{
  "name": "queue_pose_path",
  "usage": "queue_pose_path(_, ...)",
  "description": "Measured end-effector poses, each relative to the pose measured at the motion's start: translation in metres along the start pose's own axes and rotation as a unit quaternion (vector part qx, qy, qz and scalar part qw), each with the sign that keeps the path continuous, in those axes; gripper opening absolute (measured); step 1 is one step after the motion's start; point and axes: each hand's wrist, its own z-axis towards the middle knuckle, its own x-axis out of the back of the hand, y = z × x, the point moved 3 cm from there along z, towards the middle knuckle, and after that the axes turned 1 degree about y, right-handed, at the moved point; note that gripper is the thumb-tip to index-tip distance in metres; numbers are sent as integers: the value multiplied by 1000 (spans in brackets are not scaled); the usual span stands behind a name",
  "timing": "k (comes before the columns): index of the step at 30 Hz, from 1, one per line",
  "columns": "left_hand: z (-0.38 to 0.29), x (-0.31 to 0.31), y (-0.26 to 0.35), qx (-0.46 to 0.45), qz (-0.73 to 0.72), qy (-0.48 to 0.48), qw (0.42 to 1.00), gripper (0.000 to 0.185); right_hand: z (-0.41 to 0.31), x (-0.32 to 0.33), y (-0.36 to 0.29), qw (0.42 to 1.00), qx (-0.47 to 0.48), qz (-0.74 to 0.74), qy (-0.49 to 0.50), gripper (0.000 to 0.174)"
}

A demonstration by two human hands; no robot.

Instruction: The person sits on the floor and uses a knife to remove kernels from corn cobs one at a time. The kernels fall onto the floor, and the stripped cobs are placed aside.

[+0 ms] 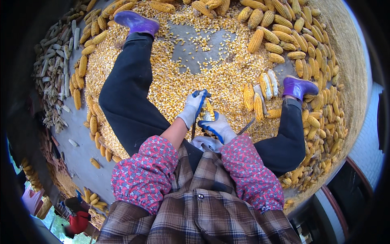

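My left hand [196, 103], in a white and blue work glove, closes around the upper part of a partly shelled corn cob [207, 112]. Lower down, my right hand [216, 125] in a matching glove grips the same cob. Bare white rows show between its yellow kernels. Loose corn kernels [170, 91] lie thick on the floor around and beyond my hands. To the right, beside my boot, are several ears of corn [249, 97], some with rows stripped. A dark rod or strip [246, 126] sticks out right of my right hand; what it belongs to is hidden.
My legs in purple boots [138, 23] are spread to both sides. Whole ears [313, 61] are heaped at the right, with more in a curved row at left. Stripped cobs [58, 64] lie at the far left. A person in red [79, 221] is at the lower left.
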Motion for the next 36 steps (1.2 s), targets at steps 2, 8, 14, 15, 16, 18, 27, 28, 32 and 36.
queue_pose_path(2,-15,-10,15,68,-91,11,993,29,1,0,-2,989,43,-110,86,50)
queue_pose_path(8,16,5,-19,-45,67,145,986,27,-5,-17,-14,937,72,-289,184,59)
queue_pose_path(14,-4,-2,3,17,83,89,992,40,-33,3,-4,993,20,113,-23,34)
queue_pose_path(15,2,0,0,10,119,112,986,42,-39,3,-6,978,-7,200,-50,31)
queue_pose_path(16,-12,-9,14,36,43,50,997,42,-45,6,-6,956,-49,280,-68,28)
queue_pose_path(18,-14,-13,15,21,-55,36,998,39,-23,6,3,990,3,139,-11,32)
queue_pose_path(27,-22,-6,28,-57,48,60,995,41,-52,-8,-5,912,1,387,-138,24)
queue_pose_path(28,-21,-6,27,-33,66,56,996,43,-55,-4,4,923,-22,360,-130,26)
queue_pose_path(32,-23,-6,20,38,57,49,996,42,-39,5,7,916,-34,384,-113,28)
queue_pose_path(36,-4,-6,7,-15,-60,23,998,28,7,0,1,982,-35,176,-55,35)
